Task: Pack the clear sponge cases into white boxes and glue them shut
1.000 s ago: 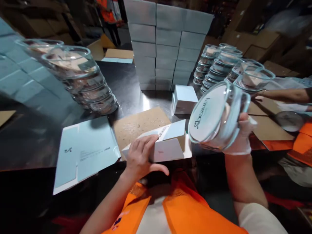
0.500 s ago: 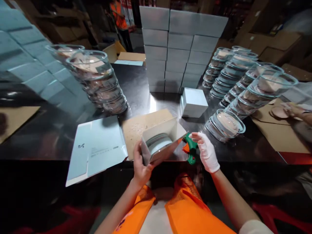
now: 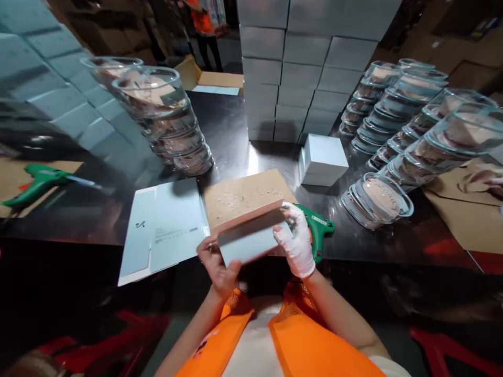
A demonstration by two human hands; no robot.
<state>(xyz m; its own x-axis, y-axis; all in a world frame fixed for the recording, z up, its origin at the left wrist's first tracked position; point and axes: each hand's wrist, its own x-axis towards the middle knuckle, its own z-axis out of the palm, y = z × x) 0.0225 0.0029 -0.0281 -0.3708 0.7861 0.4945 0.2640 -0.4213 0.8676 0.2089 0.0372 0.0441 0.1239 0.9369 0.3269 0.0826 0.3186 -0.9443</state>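
Both hands grip one pale blue box (image 3: 249, 242) at the near table (image 3: 236, 136) edge: bare left hand (image 3: 217, 267) curled round its 7 o'clock corner, gloved right hand (image 3: 296, 242) closed over its 3 o'clock end. A green glue gun (image 3: 320, 229) lies touching the right hand at 3 o'clock, a brown board (image 3: 243, 196) sits just behind the box at 12, and a flat carton (image 3: 165, 228) lies at 9. Stacked bowls (image 3: 173, 125) stand at 10 and more bowls (image 3: 396, 131) at 2, a box wall (image 3: 306, 68) at 12.
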